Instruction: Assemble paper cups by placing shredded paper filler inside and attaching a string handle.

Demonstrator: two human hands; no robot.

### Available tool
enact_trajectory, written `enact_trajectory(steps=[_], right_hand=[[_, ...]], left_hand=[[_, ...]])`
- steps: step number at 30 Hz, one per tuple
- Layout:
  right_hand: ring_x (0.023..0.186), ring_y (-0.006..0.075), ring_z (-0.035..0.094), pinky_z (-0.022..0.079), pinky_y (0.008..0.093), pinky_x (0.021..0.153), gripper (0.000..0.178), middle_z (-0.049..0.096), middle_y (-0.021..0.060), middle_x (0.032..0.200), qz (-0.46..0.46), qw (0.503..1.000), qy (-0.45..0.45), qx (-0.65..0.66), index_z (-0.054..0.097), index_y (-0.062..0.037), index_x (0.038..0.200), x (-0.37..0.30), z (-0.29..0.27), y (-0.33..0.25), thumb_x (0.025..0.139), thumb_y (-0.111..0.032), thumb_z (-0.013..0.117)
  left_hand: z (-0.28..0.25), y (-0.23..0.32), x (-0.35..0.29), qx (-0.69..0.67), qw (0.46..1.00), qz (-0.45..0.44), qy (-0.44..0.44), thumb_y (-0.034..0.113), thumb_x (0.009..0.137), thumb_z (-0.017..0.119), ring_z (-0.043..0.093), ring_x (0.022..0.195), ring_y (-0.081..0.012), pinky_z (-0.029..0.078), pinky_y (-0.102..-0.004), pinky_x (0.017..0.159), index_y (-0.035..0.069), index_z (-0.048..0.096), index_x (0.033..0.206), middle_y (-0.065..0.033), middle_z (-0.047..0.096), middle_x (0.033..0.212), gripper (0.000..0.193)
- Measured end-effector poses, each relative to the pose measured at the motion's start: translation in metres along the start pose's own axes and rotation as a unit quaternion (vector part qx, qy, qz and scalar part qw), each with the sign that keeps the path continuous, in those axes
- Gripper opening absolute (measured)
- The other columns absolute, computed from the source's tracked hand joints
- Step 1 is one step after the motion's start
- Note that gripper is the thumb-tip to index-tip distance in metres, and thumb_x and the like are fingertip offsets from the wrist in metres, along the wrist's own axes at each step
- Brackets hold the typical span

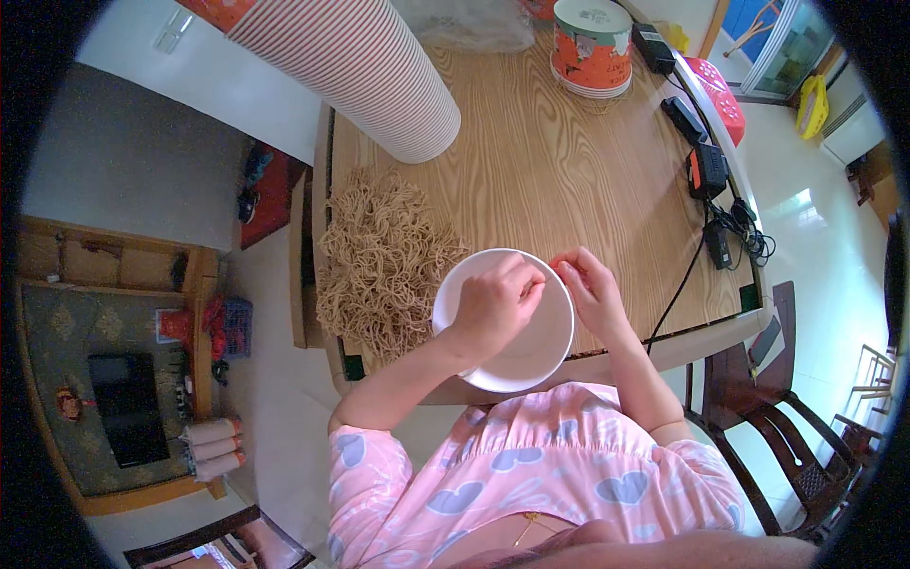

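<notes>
A white paper bucket (523, 368) sits at the table's near edge, its open mouth facing up toward me. My left hand (504, 302) is over the mouth, fingers curled into a pinch; whatever is between them is too small to make out. At the right side of the rim is my right hand (592, 289), thumb and forefinger closed together. I cannot tell whether it pinches the rim or a thin strand. Left of the bucket lies a tangled heap of brown paper-like twine (384, 261), partly against the bucket's side.
A tall stack of nested paper buckets (365, 81) lies at the far left of the wooden table (531, 180). An upside-down orange printed bucket (592, 59) stands at the back. Black adapters (706, 171) and cables line the right edge. Clear plastic (474, 24) lies at the far edge.
</notes>
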State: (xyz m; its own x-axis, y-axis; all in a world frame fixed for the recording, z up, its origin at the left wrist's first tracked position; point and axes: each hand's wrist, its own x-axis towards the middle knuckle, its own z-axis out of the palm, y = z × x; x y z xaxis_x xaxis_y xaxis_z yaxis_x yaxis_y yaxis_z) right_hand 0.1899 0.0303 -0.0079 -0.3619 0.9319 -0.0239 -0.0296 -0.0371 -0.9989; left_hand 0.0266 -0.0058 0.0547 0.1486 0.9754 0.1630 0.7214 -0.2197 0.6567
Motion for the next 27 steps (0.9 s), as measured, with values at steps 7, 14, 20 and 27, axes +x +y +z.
enact_trajectory(steps=[7,14,20,27], right_hand=[[0.082,0.0099,0.057,0.047,0.0246,0.073,0.013,0.061,0.0046,0.086,0.007,1.000,-0.020,0.009,0.057,0.0003,0.098,0.000,-0.002,-0.003,0.095,-0.009,0.049],[0.086,0.0092,0.058,0.047,0.0232,0.077,0.018,0.064,0.0027,0.092,0.029,0.995,-0.063,0.065,0.061,0.0009,0.104,0.002,-0.010,-0.002,0.095,-0.011,0.052],[0.086,0.0085,0.058,0.047,0.0223,0.076,0.018,0.064,0.0026,0.093,0.034,0.995,-0.065,0.074,0.062,0.0009,0.104,0.002,-0.010,-0.003,0.094,-0.012,0.054],[0.085,0.0085,0.058,0.047,0.0224,0.076,0.018,0.064,0.0027,0.091,0.043,0.994,-0.064,0.071,0.062,0.0011,0.103,0.002,-0.011,-0.003,0.094,-0.013,0.055]], left_hand=[[0.001,0.002,0.002,0.014,1.000,-0.012,0.003,0.006,0.077,0.067,0.061,0.066,-0.0234,0.048,-0.0341,0.058,0.003,0.061,0.080,-0.0087,0.059,0.077,0.007],[0.002,0.000,0.000,0.015,1.000,-0.007,-0.001,0.006,0.076,0.067,0.061,0.066,-0.0229,0.047,-0.0345,0.058,0.004,0.062,0.080,-0.0086,0.059,0.077,0.007],[0.003,0.000,-0.001,-0.005,1.000,-0.030,0.008,0.006,0.077,0.066,0.061,0.066,-0.0228,0.048,-0.0339,0.058,0.004,0.062,0.081,-0.0089,0.059,0.078,0.006],[0.001,0.001,0.002,0.015,1.000,-0.015,0.008,0.005,0.077,0.066,0.061,0.066,-0.0228,0.048,-0.0332,0.059,0.004,0.061,0.082,-0.0090,0.059,0.078,0.007]])
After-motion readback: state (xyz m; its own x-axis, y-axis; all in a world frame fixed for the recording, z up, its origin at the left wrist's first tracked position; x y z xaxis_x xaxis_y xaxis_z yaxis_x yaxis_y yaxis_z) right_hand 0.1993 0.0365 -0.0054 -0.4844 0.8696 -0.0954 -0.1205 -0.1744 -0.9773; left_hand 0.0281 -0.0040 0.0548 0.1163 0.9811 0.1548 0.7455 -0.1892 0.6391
